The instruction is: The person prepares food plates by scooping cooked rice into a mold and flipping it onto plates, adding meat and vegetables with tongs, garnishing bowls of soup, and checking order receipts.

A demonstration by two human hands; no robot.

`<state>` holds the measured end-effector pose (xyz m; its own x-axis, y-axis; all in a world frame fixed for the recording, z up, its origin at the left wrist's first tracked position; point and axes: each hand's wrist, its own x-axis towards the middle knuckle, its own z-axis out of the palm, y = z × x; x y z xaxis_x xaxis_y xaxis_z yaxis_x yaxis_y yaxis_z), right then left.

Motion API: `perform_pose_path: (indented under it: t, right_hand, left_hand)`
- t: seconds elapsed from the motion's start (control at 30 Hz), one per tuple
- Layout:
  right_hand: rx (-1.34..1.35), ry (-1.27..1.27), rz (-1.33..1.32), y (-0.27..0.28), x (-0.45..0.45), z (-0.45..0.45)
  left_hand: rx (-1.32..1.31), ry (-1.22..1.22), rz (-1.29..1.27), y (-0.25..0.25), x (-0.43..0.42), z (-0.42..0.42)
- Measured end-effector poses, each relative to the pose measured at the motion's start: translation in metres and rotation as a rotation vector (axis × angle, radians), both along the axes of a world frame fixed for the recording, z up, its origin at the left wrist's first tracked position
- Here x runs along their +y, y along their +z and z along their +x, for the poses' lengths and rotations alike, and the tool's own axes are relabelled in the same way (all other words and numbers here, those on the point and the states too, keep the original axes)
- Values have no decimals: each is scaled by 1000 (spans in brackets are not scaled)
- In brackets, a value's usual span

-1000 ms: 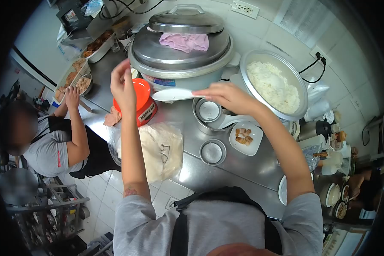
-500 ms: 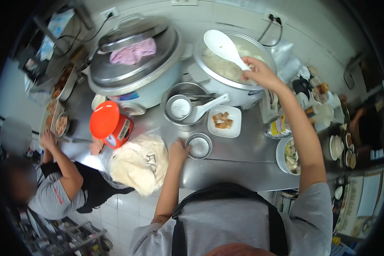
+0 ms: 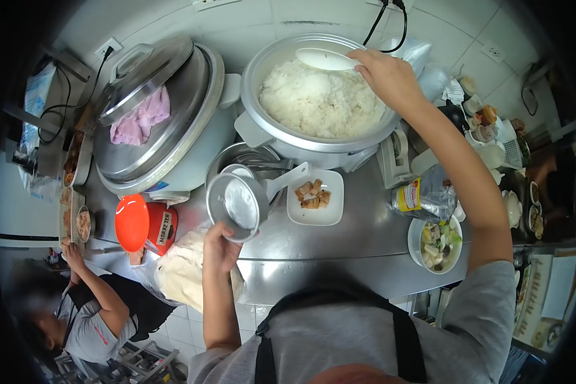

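Observation:
My right hand (image 3: 387,77) is closed on the handle of a white rice paddle (image 3: 326,59), whose blade is over the white rice (image 3: 320,99) in the large open cooker (image 3: 253,77). In my left hand (image 3: 223,246) is a small round metal bowl (image 3: 237,206), held by its rim and raised in front of a larger metal pot (image 3: 262,153). A white ladle-like handle (image 3: 291,179) sticks out from behind the bowl. Right of it stands a white square dish (image 3: 329,214) with browned food pieces.
A lidded cooker (image 3: 173,153) with a pink cloth (image 3: 141,118) stands at left. Before it are a red-orange container (image 3: 132,224) and a plastic bag (image 3: 192,272). A bowl of vegetables (image 3: 416,246) sits at right. A co-worker (image 3: 102,307) works at the far left.
The view has shifted toward the rice cooker. My left hand has lifted the small metal bowl off the counter. The paddle in my right hand has moved low over the rice.

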<state>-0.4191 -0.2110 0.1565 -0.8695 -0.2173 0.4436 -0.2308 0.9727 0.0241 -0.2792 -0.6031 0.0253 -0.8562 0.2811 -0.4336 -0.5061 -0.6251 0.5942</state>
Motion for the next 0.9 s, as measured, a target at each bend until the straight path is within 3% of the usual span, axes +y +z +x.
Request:
perform_pose_path:
  t: [0.13,0.33,0.43,0.57,0.67,0.77,0.9]
  right_hand:
    - [-48,102,118,-3,8,-1]
    - [-121,160,219,-31,-15,1]
    - [-287,89,112,-49,-29,1]
    - [-316,122,203,-40,-50,25]
    - [-297,192,184,-48,-55,27]
    - [-356,203,93,-55,-54,20]
    - [-461,237,-36,-51,-40,12]
  left_hand:
    - [196,-55,337,43,38,-37]
    - [263,-126,487,53,58,-69]
    - [305,-51,461,66,66,-70]
    - [329,-89,524,38,54,-85]
    - [216,-40,620,56,70,-90]
    - [309,-229,753,43,65,-103]
    - [390,-235,579,49,50,-97]
